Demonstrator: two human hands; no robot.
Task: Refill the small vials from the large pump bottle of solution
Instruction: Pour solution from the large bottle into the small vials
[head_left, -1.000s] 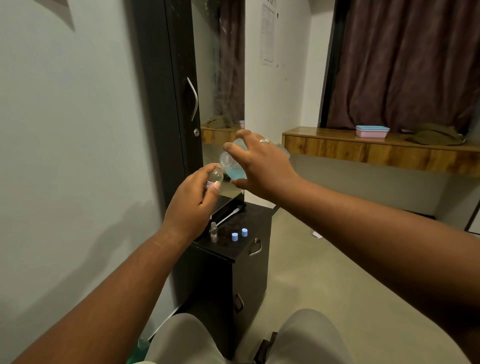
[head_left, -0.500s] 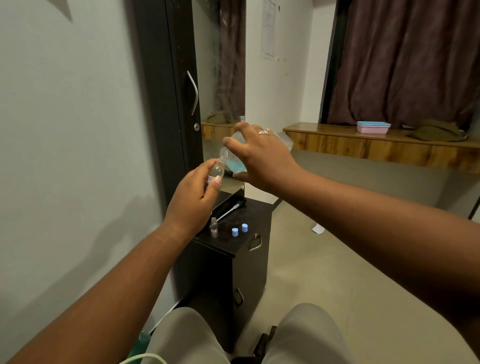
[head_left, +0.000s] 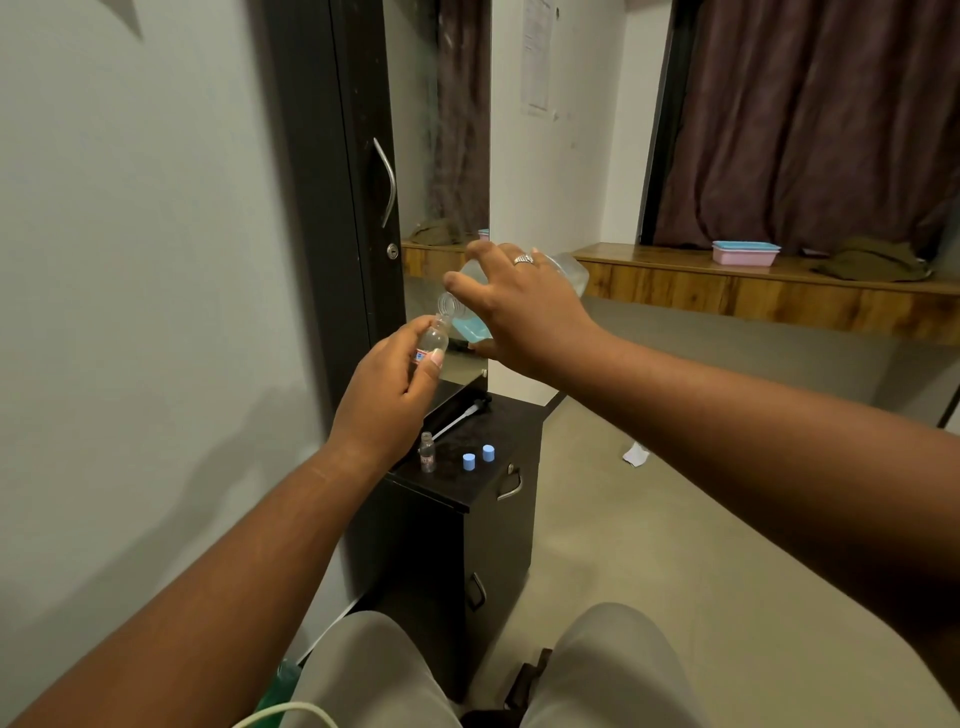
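My left hand (head_left: 387, 387) grips a small clear vial (head_left: 432, 339), held upright in the air. My right hand (head_left: 519, 312) holds the large clear bottle (head_left: 467, 322) of blue solution, tipped on its side with its open mouth touching the vial's neck. Below, on the black cabinet top (head_left: 498, 483), stand a second open vial (head_left: 427, 453) and two blue caps (head_left: 469, 461) (head_left: 488, 452). The removed pump head with its white tube (head_left: 460, 418) lies behind them.
The black cabinet stands against a dark wardrobe door with a metal handle (head_left: 387, 182) and a mirror. A wooden ledge (head_left: 753, 291) at the right carries a pink and blue box (head_left: 745, 253). My knees (head_left: 467, 675) are below the cabinet.
My right hand has tipped the large bottle further and brought its mouth down onto the vial's neck. The left hand has kept the vial nearly still.
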